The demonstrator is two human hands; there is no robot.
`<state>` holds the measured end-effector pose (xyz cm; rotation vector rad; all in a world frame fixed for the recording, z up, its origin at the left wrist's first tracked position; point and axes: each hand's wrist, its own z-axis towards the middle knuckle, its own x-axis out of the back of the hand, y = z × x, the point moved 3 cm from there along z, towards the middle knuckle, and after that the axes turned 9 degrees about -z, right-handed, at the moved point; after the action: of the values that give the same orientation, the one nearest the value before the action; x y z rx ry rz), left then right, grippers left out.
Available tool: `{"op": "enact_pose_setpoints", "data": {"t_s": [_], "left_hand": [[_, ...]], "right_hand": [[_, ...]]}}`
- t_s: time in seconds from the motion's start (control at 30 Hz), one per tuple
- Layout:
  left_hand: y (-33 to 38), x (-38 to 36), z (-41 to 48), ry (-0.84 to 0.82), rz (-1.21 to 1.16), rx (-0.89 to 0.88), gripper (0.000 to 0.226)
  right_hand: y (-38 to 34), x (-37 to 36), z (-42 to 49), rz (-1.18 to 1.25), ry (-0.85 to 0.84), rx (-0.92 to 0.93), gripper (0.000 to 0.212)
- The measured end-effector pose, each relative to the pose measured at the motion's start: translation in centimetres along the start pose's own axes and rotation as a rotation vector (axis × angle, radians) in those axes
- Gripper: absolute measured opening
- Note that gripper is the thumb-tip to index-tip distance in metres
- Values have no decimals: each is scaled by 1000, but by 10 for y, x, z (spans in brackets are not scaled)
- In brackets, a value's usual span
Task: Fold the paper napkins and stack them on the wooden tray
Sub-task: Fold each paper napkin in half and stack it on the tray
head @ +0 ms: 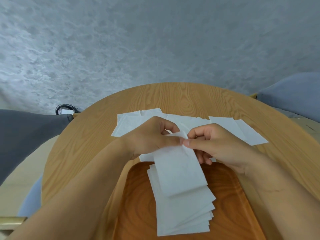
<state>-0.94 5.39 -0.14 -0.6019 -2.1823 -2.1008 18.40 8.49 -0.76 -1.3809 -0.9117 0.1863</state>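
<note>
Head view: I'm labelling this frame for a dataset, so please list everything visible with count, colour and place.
held napkin: one, white, above the tray's far end
napkin stack: one of several folded sheets, white, on the tray
loose napkins: several, white, spread on the table beyond the hands
wooden tray: one, reddish brown, on the table's near side
table: one, light wood, round, centre
dark seat: one, dark grey, left of the table
pale seat: one, blue-grey, far right
cable coil: one, black, beyond the dark seat
left hand: one, pinching the held napkin's top edge
right hand: one, pinching the same edge
</note>
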Motion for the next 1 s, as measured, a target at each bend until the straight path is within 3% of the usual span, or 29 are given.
{"op": "enact_pose_setpoints", "data": {"t_s": [0.3,0.43,0.53,0.7,0.87,1.0], "left_hand": [[-10,4,-11,7,57,-71,15],[-15,4,-5,51,99,-76,18],[-23,2,1,140,172,-118,14],[-30,10,8,300,199,-166,12],[-32,12,11,423,203,-192,11],[-38,17,13,453,293,-194,4]], "right_hand": [[5,-2,-4,-105,-199,-36,18],[8,1,-1,-172,-195,-58,24],[15,12,3,-161,-37,-97,26],[46,48,12,-508,566,-228,4],[65,48,23,-759,603,-288,52],[70,51,25,-919,671,-382,60]]}}
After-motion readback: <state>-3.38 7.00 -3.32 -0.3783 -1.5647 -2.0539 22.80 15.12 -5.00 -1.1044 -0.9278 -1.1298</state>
